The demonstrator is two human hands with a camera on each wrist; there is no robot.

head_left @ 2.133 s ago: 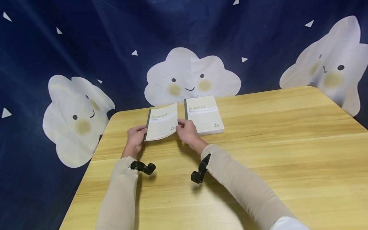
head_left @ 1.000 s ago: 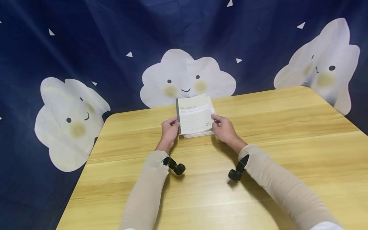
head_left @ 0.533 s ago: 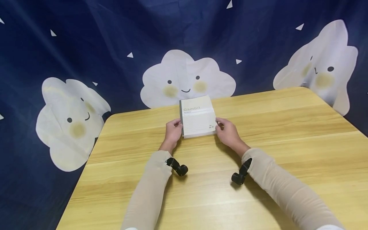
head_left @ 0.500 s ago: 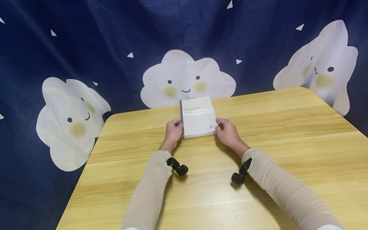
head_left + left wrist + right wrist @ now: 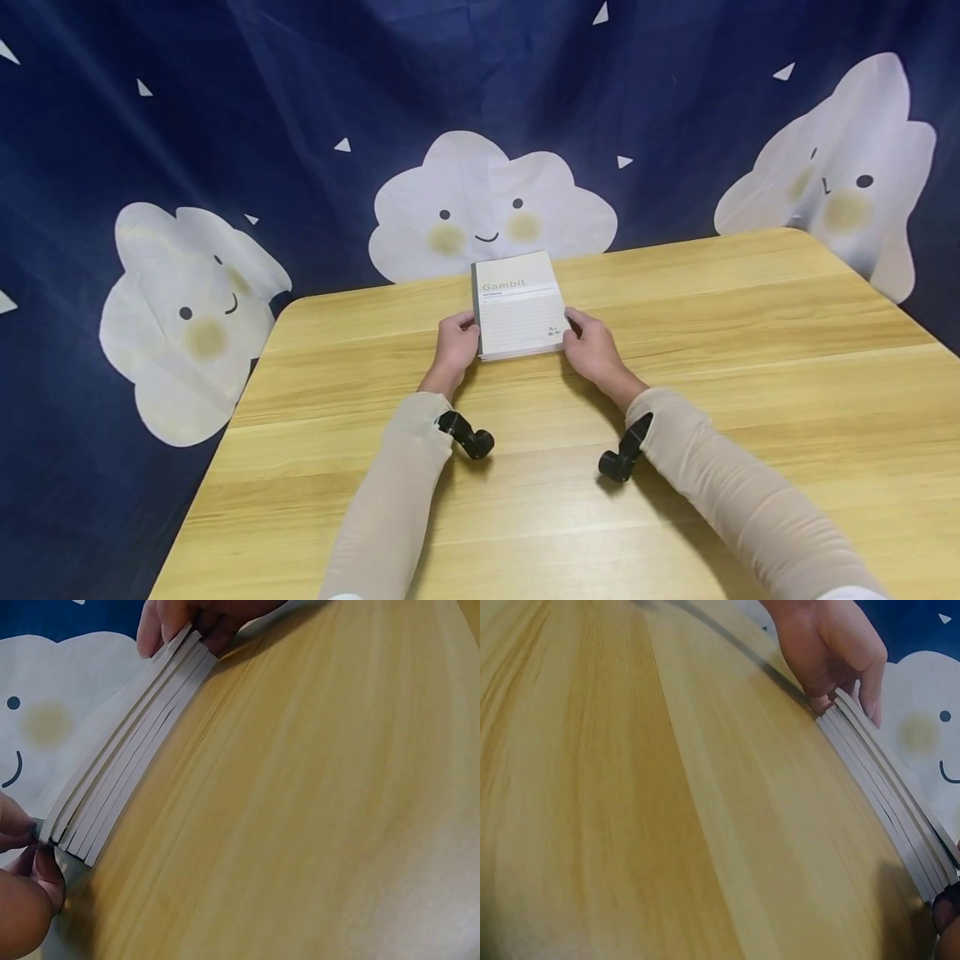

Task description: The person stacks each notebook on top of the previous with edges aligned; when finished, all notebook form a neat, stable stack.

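Several cream notebooks lie in a stack [image 5: 517, 308] near the table's back edge, "Gambit" printed on the top cover and a dark spine on its left. My left hand [image 5: 456, 343] pinches the upper part of the stack at the spine side. On the opposite side, my right hand [image 5: 592, 343] holds the right edge between thumb and fingers. Seen from the left wrist, the stacked page edges [image 5: 135, 750] run between both hands, the upper notebooks slightly uneven. The right wrist view shows the same page edges [image 5: 885, 795], with my right hand mostly cut off at the lower right.
The wood-grain table [image 5: 750, 350] extends to both sides and toward me. Behind it hangs a dark blue curtain [image 5: 315, 75] with smiling clouds. A black wrist camera [image 5: 468, 435] sits on the left sleeve and another black camera [image 5: 626, 450] on the right.
The notebook held at the left was carried right onto the stack beside it. It was then lined up with the notebooks beneath; over the last half second hands and stack barely move.
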